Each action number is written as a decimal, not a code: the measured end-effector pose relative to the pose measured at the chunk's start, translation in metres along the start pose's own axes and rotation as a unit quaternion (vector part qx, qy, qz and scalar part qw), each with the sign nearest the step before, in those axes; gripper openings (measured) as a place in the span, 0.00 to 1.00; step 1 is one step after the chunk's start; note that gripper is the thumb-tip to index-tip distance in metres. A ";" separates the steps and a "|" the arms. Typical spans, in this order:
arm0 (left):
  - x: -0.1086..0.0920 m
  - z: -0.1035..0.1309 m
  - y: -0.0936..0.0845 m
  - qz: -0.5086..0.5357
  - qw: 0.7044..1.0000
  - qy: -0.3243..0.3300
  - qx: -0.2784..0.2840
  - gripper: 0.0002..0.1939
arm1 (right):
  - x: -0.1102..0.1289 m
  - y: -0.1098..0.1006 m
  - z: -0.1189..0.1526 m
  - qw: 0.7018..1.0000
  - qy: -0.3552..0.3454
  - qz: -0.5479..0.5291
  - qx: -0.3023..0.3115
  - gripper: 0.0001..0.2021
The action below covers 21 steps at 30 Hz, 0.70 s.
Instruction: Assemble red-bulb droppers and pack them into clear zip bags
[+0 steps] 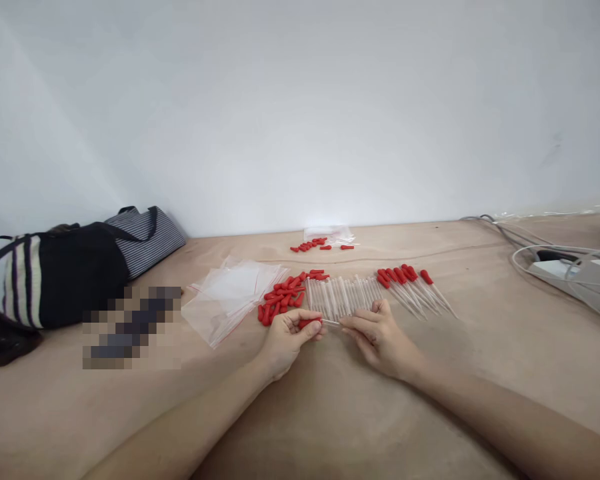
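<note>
A big, plain, pale wall (300, 120) stands right behind the light brown wooden tabletop (300, 413). Soft light makes the wall look bright.

Bare L hand (286, 341) & R hand (386, 341), slim fingers (364, 325), bare forearms (500, 412) w/ narrower wrists (269, 367)

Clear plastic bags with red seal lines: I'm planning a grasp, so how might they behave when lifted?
The clear plastic bags look thin and see-through, so they are probably light and floppy. They overlap on the wooden table, so lifting one may drag another along.
</note>
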<state>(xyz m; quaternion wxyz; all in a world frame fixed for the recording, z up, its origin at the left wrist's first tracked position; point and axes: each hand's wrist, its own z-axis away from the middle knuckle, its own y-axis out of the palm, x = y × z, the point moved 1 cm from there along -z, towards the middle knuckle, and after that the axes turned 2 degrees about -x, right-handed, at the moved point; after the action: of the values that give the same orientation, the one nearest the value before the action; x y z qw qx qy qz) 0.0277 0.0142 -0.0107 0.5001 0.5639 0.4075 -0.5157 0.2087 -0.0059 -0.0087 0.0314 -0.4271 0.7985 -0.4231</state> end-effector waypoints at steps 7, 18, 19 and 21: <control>0.001 0.004 0.001 -0.044 0.999 0.009 0.010 0.16 | -0.007 -0.007 -0.004 0.989 -0.101 0.100 -0.031 0.13; 0.006 0.006 0.003 -0.082 0.995 0.062 0.005 0.11 | 0.001 -0.006 -0.005 0.996 -0.034 0.077 0.021 0.11; 0.007 0.007 0.003 -0.095 0.993 0.071 0.006 0.10 | 0.002 -0.006 -0.005 0.997 -0.021 0.063 0.031 0.11; 0.009 0.007 0.002 -0.130 0.987 0.094 0.009 0.10 | 0.003 -0.006 -0.006 0.998 -0.003 0.041 0.043 0.11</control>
<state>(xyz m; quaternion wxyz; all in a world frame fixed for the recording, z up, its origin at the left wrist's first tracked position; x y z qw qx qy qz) 0.0295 0.0070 -0.0196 0.3832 0.5561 0.5181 -0.5248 0.2085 -0.0059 0.0004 0.0698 -0.3937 0.7963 -0.4539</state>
